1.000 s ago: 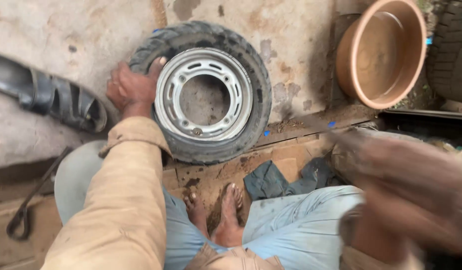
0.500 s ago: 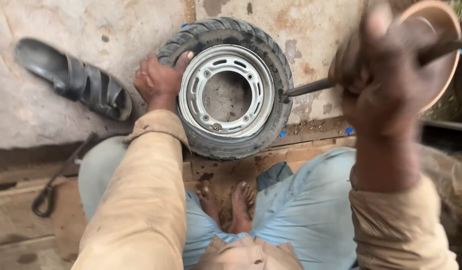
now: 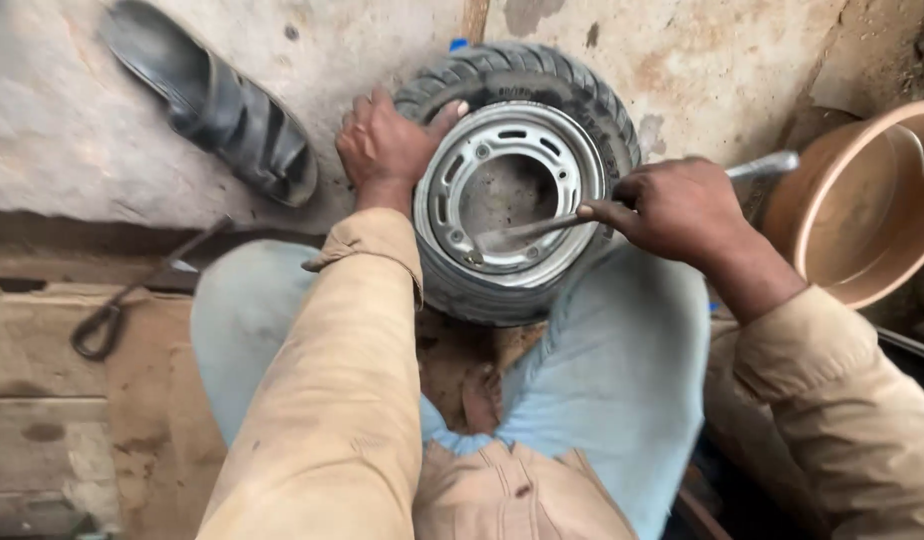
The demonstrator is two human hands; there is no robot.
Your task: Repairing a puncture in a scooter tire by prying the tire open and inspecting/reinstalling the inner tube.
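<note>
1. Rough, stained concrete floor (image 3: 72, 130) fills the top of the view, meeting worn wooden boards (image 3: 42, 400) at eight o'clock; the person sits low with knees spread in pale blue trousers.
2. Largest thing in hand is the small tyre (image 3: 542, 75), still on its grey steel rim (image 3: 457, 215). It stands tilted between the knees, leaning away, its open face turned up toward the person.
3. At three o'clock a wide tan basin (image 3: 862, 200) sits just beside the tyre; at eleven o'clock a dark sandal (image 3: 222, 110) lies well apart from it.
4. The left hand (image 3: 382, 145) clamps down on the tyre's ten o'clock edge, thumb hooked over the rim lip, steadying it.
5. The right hand (image 3: 677, 205) is closed around a metal tyre lever (image 3: 527, 230).
6. That lever's long axis runs from two o'clock to eight o'clock, its flat tip touching the inner rim near seven o'clock and its butt end poking out past the knuckles.
7. To my eye, good work here means keeping the tip seated on the rim edge while the other hand holds the wheel from rolling.
8. A thin hooked rod (image 3: 107, 325) lies on the boards at nine o'clock.
</note>
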